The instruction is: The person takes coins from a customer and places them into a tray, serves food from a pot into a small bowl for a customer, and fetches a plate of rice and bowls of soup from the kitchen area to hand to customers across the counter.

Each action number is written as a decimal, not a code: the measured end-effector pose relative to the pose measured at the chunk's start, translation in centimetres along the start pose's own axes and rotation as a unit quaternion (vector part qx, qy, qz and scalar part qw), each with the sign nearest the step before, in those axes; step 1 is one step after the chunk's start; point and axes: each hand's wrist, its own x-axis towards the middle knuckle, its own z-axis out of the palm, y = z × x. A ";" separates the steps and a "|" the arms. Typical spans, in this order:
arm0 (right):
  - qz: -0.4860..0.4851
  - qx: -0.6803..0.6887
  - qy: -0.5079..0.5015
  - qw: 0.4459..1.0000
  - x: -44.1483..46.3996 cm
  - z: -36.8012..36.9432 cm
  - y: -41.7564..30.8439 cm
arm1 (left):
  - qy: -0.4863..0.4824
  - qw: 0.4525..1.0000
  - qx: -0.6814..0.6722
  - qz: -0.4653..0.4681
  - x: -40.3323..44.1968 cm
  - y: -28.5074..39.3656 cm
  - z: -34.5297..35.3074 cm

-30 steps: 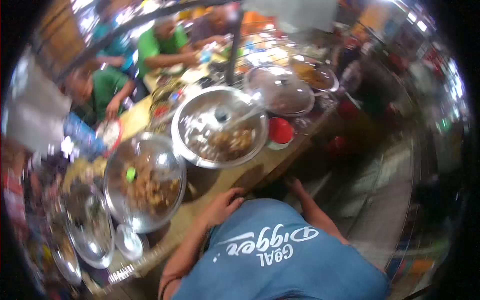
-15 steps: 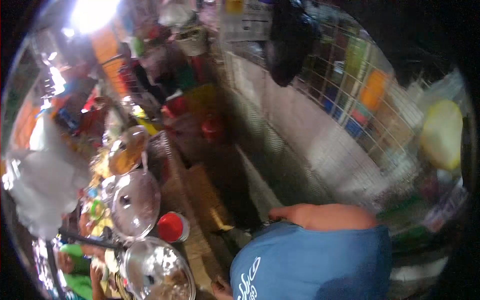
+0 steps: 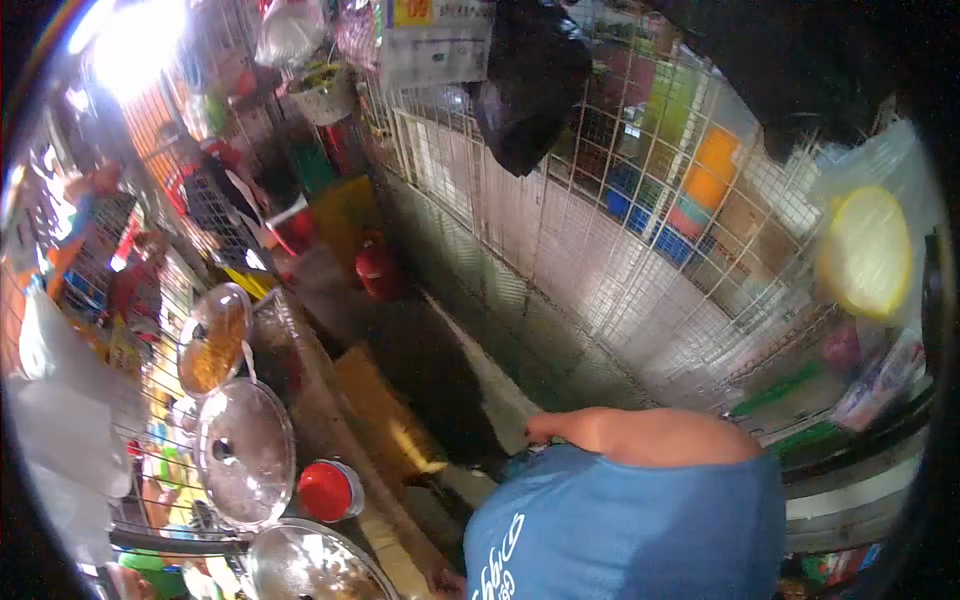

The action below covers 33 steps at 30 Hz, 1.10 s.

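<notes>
My right arm reaches forward beside the blue shirt, and my right hand [image 3: 541, 428] is small and dark at its end; its fingers cannot be made out. At the lower edge, by the counter's side, part of my left hand [image 3: 447, 582] shows in front of the shirt, its fingers unclear. Nearest to it on the counter [image 3: 385, 530] is a lidded metal bowl [image 3: 315, 565]. A red-topped white tub [image 3: 330, 490] stands beside a second covered bowl [image 3: 245, 452]. Farther along, a covered dish [image 3: 215, 340] holds orange-yellow food.
A wire grid wall [image 3: 640, 230] runs along the right, with a hanging black bag [image 3: 528, 90] and a yellow item in clear plastic [image 3: 868, 252]. A red gas cylinder [image 3: 376, 265] stands on the floor past the counter. White plastic bags [image 3: 70, 440] hang at left.
The view has swung right, away from the people and food bowls towards the aisle and grid wall. My left hand, earlier fully visible at the counter edge, is now mostly out of view.
</notes>
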 end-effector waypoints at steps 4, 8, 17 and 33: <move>-0.066 -0.013 0.106 0.992 0.7 -1.1 -1.7 | 0.017 1.000 0.012 0.015 0.0 0.0 0.3; -0.011 0.121 0.031 0.992 0.3 -2.7 -5.9 | 0.031 0.999 0.019 0.016 -0.4 -0.1 0.2; -0.155 -0.020 0.064 0.986 2.8 1.5 -3.2 | 0.036 0.999 0.019 0.011 -0.9 -0.5 -0.2; -0.025 -0.037 0.002 0.999 0.6 2.7 -0.4 | 0.046 0.998 0.044 0.008 -0.9 -0.2 -0.5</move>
